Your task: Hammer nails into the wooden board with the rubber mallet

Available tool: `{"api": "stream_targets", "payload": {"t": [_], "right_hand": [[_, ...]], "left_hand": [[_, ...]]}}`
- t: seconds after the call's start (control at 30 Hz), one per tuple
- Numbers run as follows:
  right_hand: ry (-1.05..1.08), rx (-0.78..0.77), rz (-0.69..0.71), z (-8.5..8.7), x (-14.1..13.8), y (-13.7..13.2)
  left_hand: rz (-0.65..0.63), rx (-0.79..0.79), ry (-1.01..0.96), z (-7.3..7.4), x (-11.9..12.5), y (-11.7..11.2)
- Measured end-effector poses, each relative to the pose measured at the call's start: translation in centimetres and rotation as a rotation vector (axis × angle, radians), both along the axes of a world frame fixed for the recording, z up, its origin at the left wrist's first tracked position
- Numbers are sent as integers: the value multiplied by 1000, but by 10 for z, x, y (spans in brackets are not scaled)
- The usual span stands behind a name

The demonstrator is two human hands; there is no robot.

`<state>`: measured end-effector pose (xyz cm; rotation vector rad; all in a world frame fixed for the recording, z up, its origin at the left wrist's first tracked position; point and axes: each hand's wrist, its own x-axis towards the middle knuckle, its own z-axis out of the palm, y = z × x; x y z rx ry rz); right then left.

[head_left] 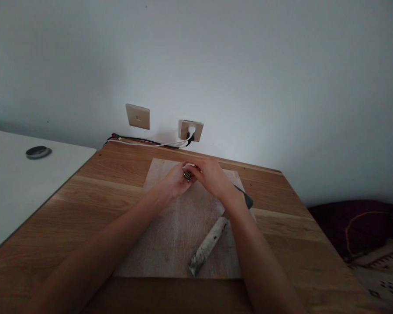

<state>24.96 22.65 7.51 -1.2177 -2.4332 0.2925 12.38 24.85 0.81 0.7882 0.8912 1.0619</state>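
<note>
Both my hands meet over the far part of a pale sheet [170, 235] spread on the wooden table [105, 183]. My left hand [177, 179] and my right hand [209, 176] are closed together on a small dark metallic object [187, 175] held between the fingertips; I cannot make out what it is. A pale, speckled roll-shaped thing [208, 246] lies on the sheet near my right forearm. A dark handle-like object [247, 199] pokes out from behind my right wrist.
A white table [16, 183] stands at the left with a dark round disc [38, 152] on it. Two wall plates, one with a white plug [191, 131], sit above the table's far edge, with cables [140, 142] along it. Dark cloth and a rug [373, 244] lie at right.
</note>
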Motion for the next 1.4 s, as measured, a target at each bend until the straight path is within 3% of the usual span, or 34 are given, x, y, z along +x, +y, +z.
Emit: {"api": "stream_targets", "payload": {"t": [0.13,0.2,0.27,0.33,0.4,0.53,0.7,0.8,0.9,1.0,1.07,1.13,1.2,1.27,1.33,1.4], "right_hand": [[32,141,-91,14,8,-4],[89,209,-121,18,13,-4],[142,255,-130,20,18,-3],[162,271,-130,20,21,-1],[157,264,-128,20,23,-1],[142,238,-126,20,22,-3],[121,218,-127,20,21,-3],[101,221,-126,24,22,-6],[144,295,-110,38,28,-20],[255,384,-121,54,40,-42],[277,410,-156,55,56,-57],[227,386,-188,41,80,-72],[146,342,-228,13,110,-89],[101,327,-320,-26,143,-110],[77,247,-434,-67,173,-136],[49,151,-528,-101,192,-165]], "left_hand": [[-97,9,80,2,-9,-3],[-211,192,332,2,-15,-6],[-302,479,667,2,-20,-10],[-323,698,912,0,-23,-14],[-333,803,1038,-2,-24,-17],[-425,902,1137,-5,-23,-20],[-484,956,1062,1,-19,-21],[-519,905,952,13,-22,-24],[-517,862,923,37,-34,-30],[-385,899,995,66,-54,-46],[-264,942,1083,81,-67,-65],[-168,983,1213,89,-76,-90],[-117,991,1387,86,-80,-120],[-133,1019,1509,72,-79,-149],[-212,1088,1534,50,-77,-176],[-210,1151,1522,25,-78,-196]]}}
